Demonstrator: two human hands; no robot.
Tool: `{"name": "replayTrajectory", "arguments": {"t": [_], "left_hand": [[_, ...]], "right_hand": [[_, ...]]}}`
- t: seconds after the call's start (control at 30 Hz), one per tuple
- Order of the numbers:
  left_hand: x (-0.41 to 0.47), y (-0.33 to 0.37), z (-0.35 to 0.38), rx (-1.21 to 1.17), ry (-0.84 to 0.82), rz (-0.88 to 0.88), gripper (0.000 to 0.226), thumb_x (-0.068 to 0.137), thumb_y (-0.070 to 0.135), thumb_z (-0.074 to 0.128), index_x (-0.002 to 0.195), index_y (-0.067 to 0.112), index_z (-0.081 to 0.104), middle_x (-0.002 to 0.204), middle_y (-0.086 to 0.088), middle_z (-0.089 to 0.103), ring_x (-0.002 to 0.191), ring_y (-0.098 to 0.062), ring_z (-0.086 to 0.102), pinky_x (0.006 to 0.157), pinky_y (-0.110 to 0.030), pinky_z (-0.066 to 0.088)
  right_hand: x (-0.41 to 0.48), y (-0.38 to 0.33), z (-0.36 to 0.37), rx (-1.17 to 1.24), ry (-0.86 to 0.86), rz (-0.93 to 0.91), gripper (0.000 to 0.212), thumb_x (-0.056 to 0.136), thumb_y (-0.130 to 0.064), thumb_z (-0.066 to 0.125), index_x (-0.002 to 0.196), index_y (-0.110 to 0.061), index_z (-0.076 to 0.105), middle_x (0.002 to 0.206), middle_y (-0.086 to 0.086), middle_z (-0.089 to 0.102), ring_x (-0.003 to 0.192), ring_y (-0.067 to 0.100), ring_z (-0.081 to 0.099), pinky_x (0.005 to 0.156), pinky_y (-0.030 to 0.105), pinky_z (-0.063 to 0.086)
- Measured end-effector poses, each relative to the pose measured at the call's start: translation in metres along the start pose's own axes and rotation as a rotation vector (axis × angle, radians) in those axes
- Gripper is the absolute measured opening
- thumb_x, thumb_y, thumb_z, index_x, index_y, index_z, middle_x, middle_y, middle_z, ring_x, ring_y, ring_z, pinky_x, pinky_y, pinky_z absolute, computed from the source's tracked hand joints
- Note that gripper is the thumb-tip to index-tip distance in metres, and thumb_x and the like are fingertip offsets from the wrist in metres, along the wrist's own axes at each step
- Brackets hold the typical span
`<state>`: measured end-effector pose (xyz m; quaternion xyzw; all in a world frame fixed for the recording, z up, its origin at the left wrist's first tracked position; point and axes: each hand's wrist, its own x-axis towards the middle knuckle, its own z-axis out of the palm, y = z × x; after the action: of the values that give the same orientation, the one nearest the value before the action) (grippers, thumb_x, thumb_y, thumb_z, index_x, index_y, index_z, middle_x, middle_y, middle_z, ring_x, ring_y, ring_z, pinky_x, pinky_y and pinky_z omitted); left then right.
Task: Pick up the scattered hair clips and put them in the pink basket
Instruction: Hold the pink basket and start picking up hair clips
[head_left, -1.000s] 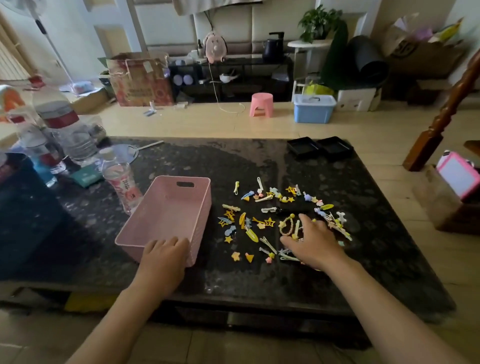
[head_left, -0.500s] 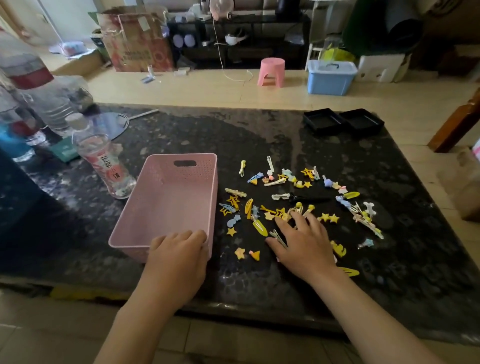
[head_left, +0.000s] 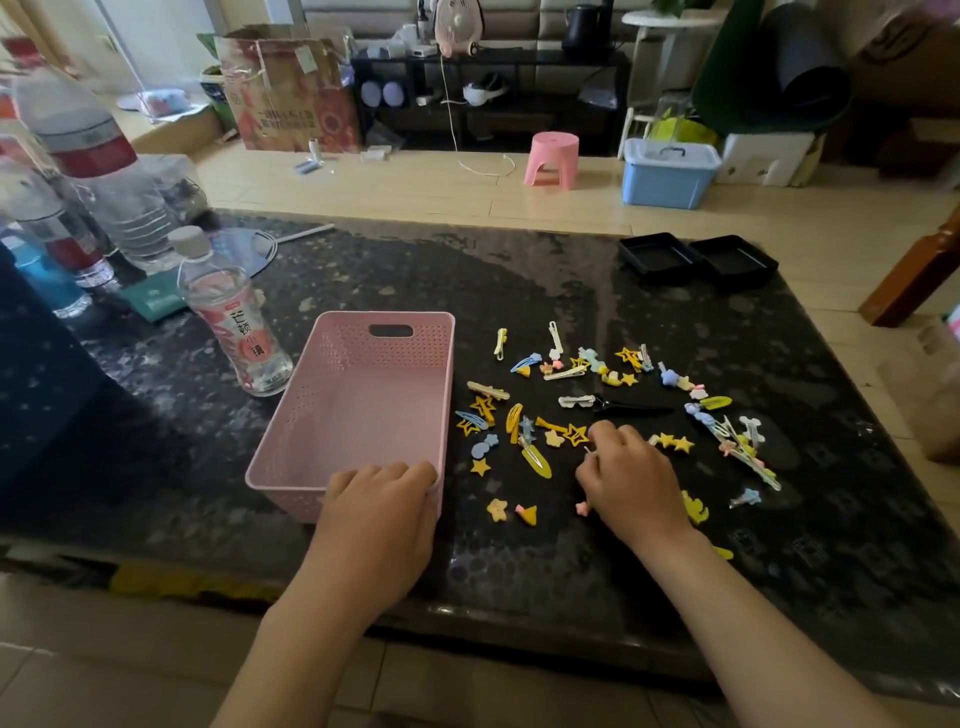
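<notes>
Since a moment ago, her right hand (head_left: 631, 480) is curling, fingers pinching among the clips (head_left: 571, 405) (scattered on the counter (head_left: 519, 270)); left hand (head_left: 382, 512) is gripping the basket (head_left: 358, 395) rim.

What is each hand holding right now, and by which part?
The left hand grips the pink basket by its near rim. The right hand is curled over the hair clips; whether it pinches one cannot be told.
</notes>
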<state>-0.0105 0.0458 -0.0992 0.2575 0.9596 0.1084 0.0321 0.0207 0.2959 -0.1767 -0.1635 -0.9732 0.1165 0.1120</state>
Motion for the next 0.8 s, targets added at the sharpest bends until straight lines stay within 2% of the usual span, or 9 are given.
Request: {"name": "replayTrajectory", "arguments": {"t": [0.13, 0.3, 0.4, 0.5, 0.57, 0.63, 0.8], "left_hand": [[0.000, 0.000, -0.003, 0.001, -0.025, 0.001, 0.019, 0.099, 0.032, 0.035, 0.107, 0.029, 0.052, 0.102, 0.013, 0.060, 0.094, -0.012, 0.054, 0.093, -0.030, 0.036], [0.000, 0.001, -0.005, 0.018, -0.048, -0.003, 0.021, 0.099, 0.031, 0.034, 0.111, 0.028, 0.052, 0.106, 0.011, 0.060, 0.097, -0.014, 0.053, 0.095, -0.032, 0.035], [-0.001, 0.001, -0.006, 0.009, -0.058, -0.003, 0.021, 0.099, 0.030, 0.035, 0.112, 0.028, 0.052, 0.108, 0.010, 0.060, 0.099, -0.014, 0.053, 0.097, -0.032, 0.034], [-0.002, 0.001, -0.006, 0.019, -0.046, 0.001, 0.021, 0.099, 0.030, 0.034, 0.110, 0.027, 0.051, 0.106, 0.009, 0.060, 0.097, -0.015, 0.053, 0.096, -0.032, 0.035], [-0.001, 0.001, -0.005, 0.017, -0.045, -0.002, 0.021, 0.099, 0.031, 0.034, 0.109, 0.026, 0.051, 0.106, 0.009, 0.060, 0.096, -0.015, 0.053, 0.096, -0.032, 0.035], [0.000, 0.000, -0.003, 0.018, -0.044, -0.006, 0.021, 0.099, 0.032, 0.034, 0.109, 0.026, 0.051, 0.107, 0.008, 0.060, 0.097, -0.016, 0.053, 0.096, -0.033, 0.035], [0.000, 0.000, -0.002, 0.028, -0.030, 0.002, 0.018, 0.096, 0.029, 0.041, 0.112, 0.025, 0.050, 0.111, 0.006, 0.060, 0.101, -0.018, 0.053, 0.095, -0.035, 0.034]], "right_hand": [[0.005, 0.002, -0.015, 0.254, 0.023, 0.164, 0.011, 0.086, -0.012, 0.063, 0.097, -0.012, 0.062, 0.084, 0.003, 0.059, 0.074, 0.021, 0.055, 0.062, 0.030, 0.037], [0.005, 0.004, -0.030, 0.591, 0.082, 0.388, 0.014, 0.083, -0.010, 0.069, 0.092, -0.018, 0.063, 0.082, -0.002, 0.062, 0.067, 0.007, 0.058, 0.050, 0.018, 0.040], [0.011, 0.008, -0.036, 0.899, 0.169, 0.550, 0.015, 0.083, -0.007, 0.069, 0.091, -0.019, 0.063, 0.088, 0.004, 0.066, 0.066, 0.015, 0.063, 0.053, 0.027, 0.049], [0.018, 0.008, -0.048, 1.218, 0.211, 0.682, 0.016, 0.084, -0.001, 0.068, 0.090, -0.016, 0.064, 0.090, 0.010, 0.067, 0.074, 0.019, 0.061, 0.056, 0.033, 0.052], [0.021, -0.001, -0.058, 1.363, 0.184, 0.674, 0.017, 0.085, 0.002, 0.067, 0.090, -0.015, 0.063, 0.091, 0.007, 0.064, 0.079, 0.019, 0.061, 0.056, 0.032, 0.051], [0.026, -0.021, -0.068, 1.457, 0.130, 0.594, 0.017, 0.087, 0.004, 0.066, 0.091, -0.012, 0.063, 0.090, 0.006, 0.062, 0.075, 0.016, 0.062, 0.051, 0.029, 0.052], [0.038, -0.098, -0.075, 1.473, -0.001, 0.372, 0.013, 0.088, 0.002, 0.067, 0.096, -0.007, 0.063, 0.084, 0.005, 0.063, 0.068, 0.012, 0.064, 0.051, 0.030, 0.053]]}}
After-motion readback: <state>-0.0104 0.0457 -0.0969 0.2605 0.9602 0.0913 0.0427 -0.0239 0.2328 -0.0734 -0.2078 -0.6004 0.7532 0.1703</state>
